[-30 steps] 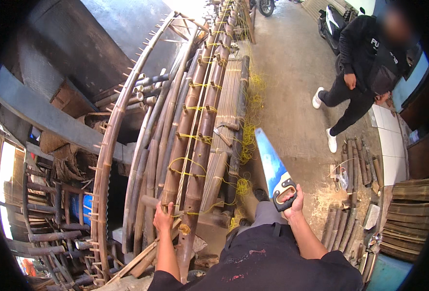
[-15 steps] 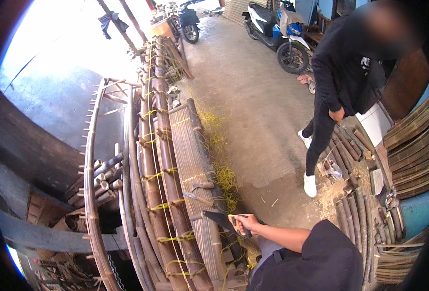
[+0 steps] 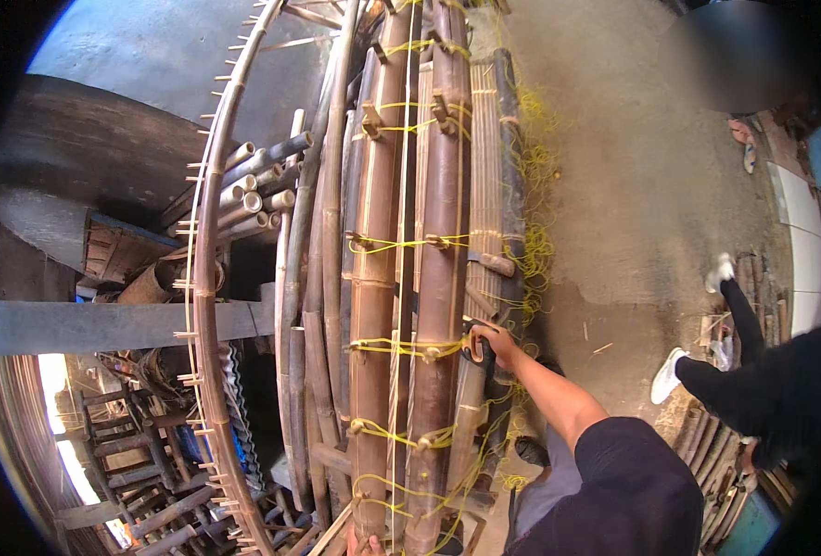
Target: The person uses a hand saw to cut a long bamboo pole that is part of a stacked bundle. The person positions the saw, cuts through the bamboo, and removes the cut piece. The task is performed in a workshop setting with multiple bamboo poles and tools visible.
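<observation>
With the right hand (image 3: 497,346) closed round the saw handle (image 3: 471,347) beside the bamboo pole (image 3: 444,199), angle the unseen blade clear of yellow cord (image 3: 387,347) (can't tell the left hand (image 3: 366,545)'s grip)

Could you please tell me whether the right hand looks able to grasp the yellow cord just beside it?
Probably not as things stand: the yellow cord lies close by, but the right hand is closed around the handsaw's handle.
</observation>
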{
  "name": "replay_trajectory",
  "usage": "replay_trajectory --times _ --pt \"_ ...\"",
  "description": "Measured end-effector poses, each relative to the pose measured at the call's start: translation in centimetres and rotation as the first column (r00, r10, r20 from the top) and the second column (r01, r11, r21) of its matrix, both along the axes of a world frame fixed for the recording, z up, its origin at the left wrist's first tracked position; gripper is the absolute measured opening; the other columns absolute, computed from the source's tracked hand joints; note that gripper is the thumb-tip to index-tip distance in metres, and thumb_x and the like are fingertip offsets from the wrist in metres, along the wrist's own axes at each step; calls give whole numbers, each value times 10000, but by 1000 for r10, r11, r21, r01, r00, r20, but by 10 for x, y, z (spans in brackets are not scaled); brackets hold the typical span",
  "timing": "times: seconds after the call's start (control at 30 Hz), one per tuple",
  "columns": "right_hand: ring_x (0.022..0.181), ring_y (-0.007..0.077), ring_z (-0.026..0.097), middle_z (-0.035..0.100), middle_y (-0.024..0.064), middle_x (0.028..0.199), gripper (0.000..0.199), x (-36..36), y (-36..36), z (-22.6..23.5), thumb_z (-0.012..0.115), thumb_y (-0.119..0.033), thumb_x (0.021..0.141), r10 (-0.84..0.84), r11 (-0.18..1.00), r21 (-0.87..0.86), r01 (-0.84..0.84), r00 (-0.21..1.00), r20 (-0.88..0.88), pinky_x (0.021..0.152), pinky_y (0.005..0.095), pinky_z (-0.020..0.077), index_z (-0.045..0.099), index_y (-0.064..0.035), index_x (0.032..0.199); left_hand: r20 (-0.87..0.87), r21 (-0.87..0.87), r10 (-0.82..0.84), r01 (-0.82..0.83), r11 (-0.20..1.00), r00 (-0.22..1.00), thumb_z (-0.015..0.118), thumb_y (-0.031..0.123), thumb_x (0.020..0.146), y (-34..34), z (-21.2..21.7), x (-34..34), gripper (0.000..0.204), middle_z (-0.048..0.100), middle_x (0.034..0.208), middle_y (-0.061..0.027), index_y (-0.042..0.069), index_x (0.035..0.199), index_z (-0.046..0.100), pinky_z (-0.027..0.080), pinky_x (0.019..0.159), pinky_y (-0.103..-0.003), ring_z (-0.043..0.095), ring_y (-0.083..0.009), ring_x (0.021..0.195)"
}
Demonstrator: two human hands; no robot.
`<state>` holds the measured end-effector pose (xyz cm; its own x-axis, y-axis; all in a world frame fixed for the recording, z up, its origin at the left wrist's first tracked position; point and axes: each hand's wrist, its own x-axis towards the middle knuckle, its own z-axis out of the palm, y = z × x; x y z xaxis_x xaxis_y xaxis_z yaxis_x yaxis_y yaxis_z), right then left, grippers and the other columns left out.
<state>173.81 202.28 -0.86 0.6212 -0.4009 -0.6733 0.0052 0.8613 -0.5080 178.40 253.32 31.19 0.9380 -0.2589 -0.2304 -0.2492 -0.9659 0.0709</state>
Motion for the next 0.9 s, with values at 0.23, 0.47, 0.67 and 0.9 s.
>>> replay_trajectory --times 0.23,0.47,0.67,0.9 --pt "970 147 649 750 44 1096 433 36 -31 -117 765 -233 968 -113 993 -19 113 994 -7 938 306 507 731 10 1325 9 127 6 -7 992 1000 717 584 846 2 -8 5 779 700 1369 -200 128 1469 618 536 1004 -488 659 -403 1264" --pt "840 158 688 750 61 915 242 10 -85 -164 749 -246 971 36 984 -172 -55 993 -112 777 330 544 746 -7 1004 -5 216 11 -10 976 1000 754 552 819 -2 -10 21 781 700 1370 -198 129 1462 623 541 1001 -482 662 -398 1264" --pt "1006 390 709 730 228 1060 523 12 -103 -159 840 -405 855 -76 703 -577 -416 763 -642 914 443 563 671 -4 1145 -13 262 9 -5 965 1000 786 524 796 -4 -11 22 785 699 1370 -197 130 1457 627 545 998 -477 663 -393 1263" --pt "1166 431 619 666 232 1185 434 45 -129 -139 746 -338 935 -495 -50 -581 -813 525 -692 951 542 519 629 -25 1211 23 292 51 -55 955 998 823 491 770 27 0 -30 793 699 1370 -195 130 1450 632 550 996 -471 665 -388 1263"
